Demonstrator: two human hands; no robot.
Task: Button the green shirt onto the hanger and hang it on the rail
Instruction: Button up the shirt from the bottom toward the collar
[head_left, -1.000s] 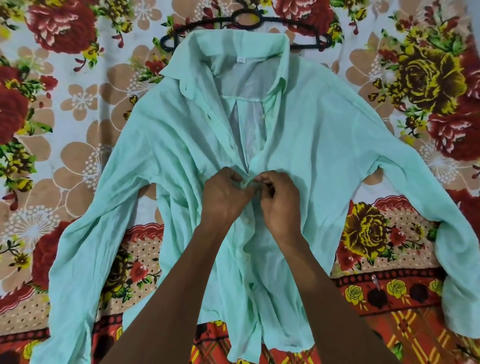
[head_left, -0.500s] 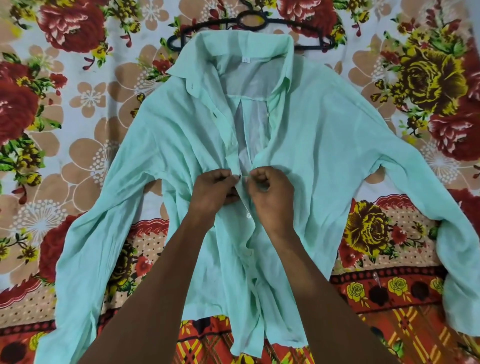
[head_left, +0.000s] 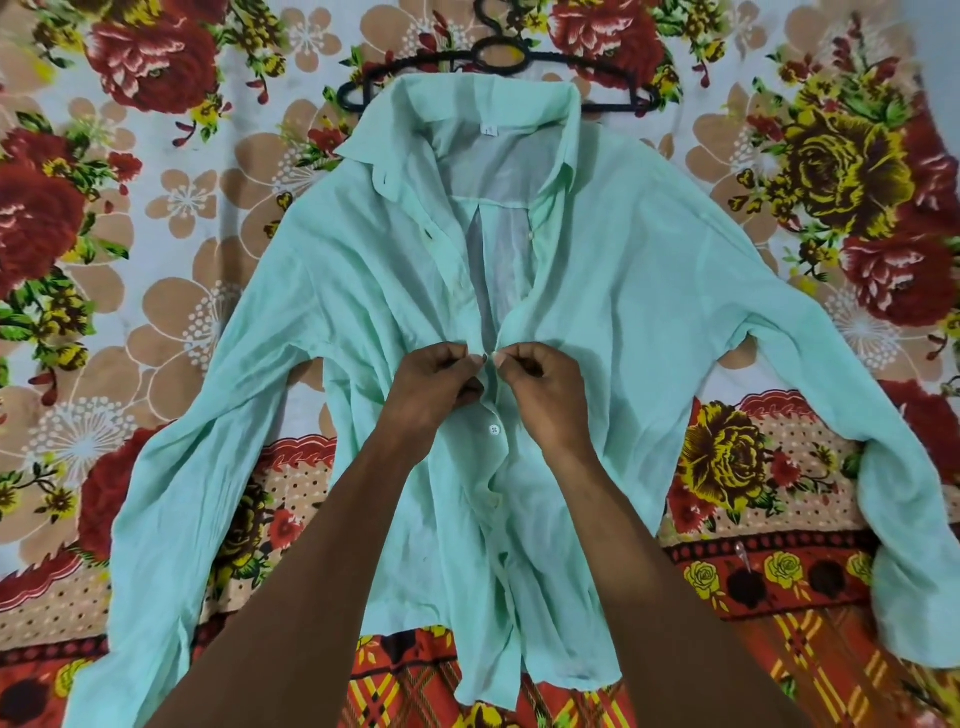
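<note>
Flat on a floral-printed bedsheet (head_left: 156, 322) lies the thin mint-green button-up shirt (head_left: 649, 322), sleeves spread, its collar over a black plastic hanger (head_left: 498, 54). Lower buttons look fastened, including a white button (head_left: 493, 429); the upper placket gapes. Left hand (head_left: 434, 387) and right hand (head_left: 545, 389) each pinch a placket edge mid-chest. Remaining, I judge: upper buttons, then hanging; no rail shows.
</note>
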